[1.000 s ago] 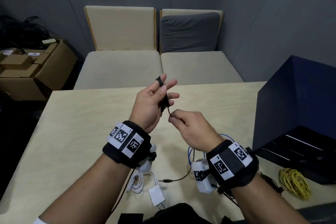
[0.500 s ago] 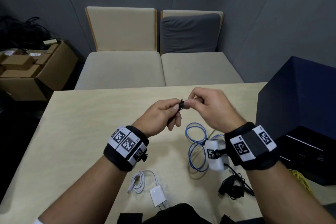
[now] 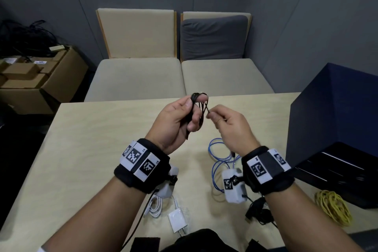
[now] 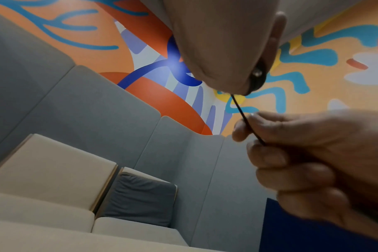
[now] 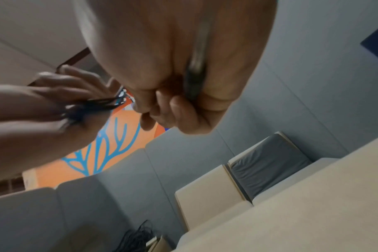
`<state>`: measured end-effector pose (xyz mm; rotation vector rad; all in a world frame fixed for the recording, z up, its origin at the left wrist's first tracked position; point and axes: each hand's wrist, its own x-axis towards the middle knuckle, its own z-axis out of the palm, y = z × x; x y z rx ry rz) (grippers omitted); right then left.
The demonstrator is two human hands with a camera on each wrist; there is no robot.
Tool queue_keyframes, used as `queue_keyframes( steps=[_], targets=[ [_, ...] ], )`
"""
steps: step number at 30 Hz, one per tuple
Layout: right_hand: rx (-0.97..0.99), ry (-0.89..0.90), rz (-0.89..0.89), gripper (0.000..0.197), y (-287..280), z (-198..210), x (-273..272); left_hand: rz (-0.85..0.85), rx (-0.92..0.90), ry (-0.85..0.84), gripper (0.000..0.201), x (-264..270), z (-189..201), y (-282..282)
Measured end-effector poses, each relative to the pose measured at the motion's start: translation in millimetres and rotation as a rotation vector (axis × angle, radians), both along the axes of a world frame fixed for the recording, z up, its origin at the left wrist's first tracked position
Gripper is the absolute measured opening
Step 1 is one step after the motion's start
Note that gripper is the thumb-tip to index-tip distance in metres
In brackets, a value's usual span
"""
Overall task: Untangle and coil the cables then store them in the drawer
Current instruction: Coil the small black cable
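Hands meet above the middle of the frame in our head view. Our left hand is raised with its palm toward us, thumb and fingers curled round a thin black cable looped several times over the fingertips. Our right hand, just to the right, pinches a strand of that same cable between thumb and forefinger. Both are held up over the pale table. On the table, under the right wrist, lies a blue cable in loose loops. At the lower centre sit a white cable and a white charger beside it. A small black bundle rests at the lower right, and a yellow cable is coiled further right, next to the open drawer of the dark blue cabinet.

From our left wrist view, the left hand fills the upper centre, gripping the black cable, which runs down and right into the pinching fingers of the right hand at the right edge.

From our right wrist view, which is blurred, the right hand takes the upper centre with fingers curled tight; the left hand at the left edge holds the dark loops.
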<state>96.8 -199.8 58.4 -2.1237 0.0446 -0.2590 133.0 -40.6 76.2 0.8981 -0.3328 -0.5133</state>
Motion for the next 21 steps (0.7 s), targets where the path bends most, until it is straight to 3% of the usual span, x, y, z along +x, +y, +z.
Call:
queue_keyframes(
  steps=[4, 9, 13, 18, 21],
  targets=[
    [-0.046, 0.109, 0.084, 0.016, 18.8, -21.7, -15.7, 0.11, 0.004, 0.044, 0.029, 7.4, -5.9, 1.0],
    [-0.273, 0.213, 0.219, 0.025, 26.3, -25.8, -28.5, 0.258, 0.04, 0.145, 0.026, 15.3, -15.7, 5.5],
    [-0.445, 0.163, 0.297, 0.028, 25.8, -22.3, -35.1, 0.35, 0.025, 0.208, 0.027, 24.4, -19.1, 11.2],
    [-0.654, 0.058, 0.383, 0.024, 33.0, 4.5, -35.1, 0.352, 0.202, 0.067, 0.027, 20.6, -25.4, 7.4],
    [-0.63, -0.006, 0.415, 0.02, 33.2, 23.2, -28.1, 0.241, 0.398, -0.101, 0.026, 15.0, -26.8, 4.2]
  ],
)
